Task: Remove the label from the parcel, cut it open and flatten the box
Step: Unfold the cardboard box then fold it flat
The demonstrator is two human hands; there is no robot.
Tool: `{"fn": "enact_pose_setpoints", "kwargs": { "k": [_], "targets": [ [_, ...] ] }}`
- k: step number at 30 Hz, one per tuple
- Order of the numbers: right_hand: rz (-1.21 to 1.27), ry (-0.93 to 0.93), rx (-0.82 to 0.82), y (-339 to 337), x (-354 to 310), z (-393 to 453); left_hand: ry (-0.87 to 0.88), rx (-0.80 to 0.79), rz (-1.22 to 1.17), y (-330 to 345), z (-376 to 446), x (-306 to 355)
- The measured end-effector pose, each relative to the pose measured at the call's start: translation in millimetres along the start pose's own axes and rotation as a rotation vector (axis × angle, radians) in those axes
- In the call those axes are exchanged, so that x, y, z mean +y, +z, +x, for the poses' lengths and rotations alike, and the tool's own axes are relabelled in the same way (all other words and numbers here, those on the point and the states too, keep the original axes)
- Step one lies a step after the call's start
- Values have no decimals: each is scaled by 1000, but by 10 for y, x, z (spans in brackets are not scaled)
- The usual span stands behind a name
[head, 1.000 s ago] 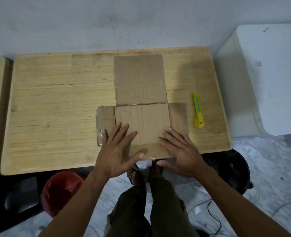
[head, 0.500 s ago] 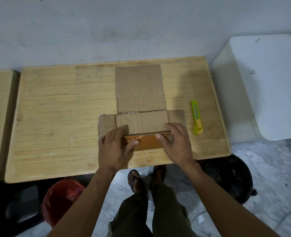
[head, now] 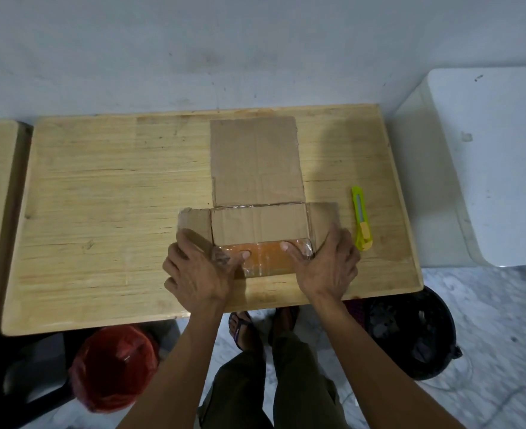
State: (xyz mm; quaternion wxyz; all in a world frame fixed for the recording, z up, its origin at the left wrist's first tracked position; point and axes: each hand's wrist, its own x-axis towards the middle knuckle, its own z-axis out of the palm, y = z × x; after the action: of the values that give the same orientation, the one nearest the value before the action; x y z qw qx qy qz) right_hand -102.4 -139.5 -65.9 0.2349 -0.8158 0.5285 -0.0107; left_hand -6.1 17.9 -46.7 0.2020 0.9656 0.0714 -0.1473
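Opened cardboard box lying flat on a wooden table, its long rear panel reaching almost to the table's far edge and its two short side flaps spread to left and right. The near flap, glossy with clear tape and orange in tone, is folded back over the middle panel, its free edge lying short of the table's near edge with a strip of bare wood between. Left hand rests at the left end of this flap, thumb laid on the taped surface, the fingers over the left side flap; right hand mirrors it at the right end, thumb on the tape and the straight fingers pressing on the right side flap. Neither hand curls round anything: both lie flat and press down. A yellow-green utility knife lies just beside the right fingers, parallel to the table's right edge and near it. A wide stretch of bare wood extends left of the box to the table's left edge. A red bin and a black bin stand on the floor beneath the near edge; a white cabinet stands close to the table's right side.
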Motion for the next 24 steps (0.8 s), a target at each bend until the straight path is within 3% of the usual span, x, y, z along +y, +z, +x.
{"fn": "enact_pose_setpoints", "kwargs": {
  "k": [9,15,19,24],
  "targets": [
    [274,-33,59,-141,-8,47,-13,46,23,-106,62,78],
    [163,-136,90,-172,-165,-197,62,75,-20,-168,-33,169],
    [171,-268,41,-151,-175,-286,111,30,-55,-149,-110,194],
    [449,-277,-114,-175,-205,-318,224,-15,-169,-112,-253,203]
  ]
}}
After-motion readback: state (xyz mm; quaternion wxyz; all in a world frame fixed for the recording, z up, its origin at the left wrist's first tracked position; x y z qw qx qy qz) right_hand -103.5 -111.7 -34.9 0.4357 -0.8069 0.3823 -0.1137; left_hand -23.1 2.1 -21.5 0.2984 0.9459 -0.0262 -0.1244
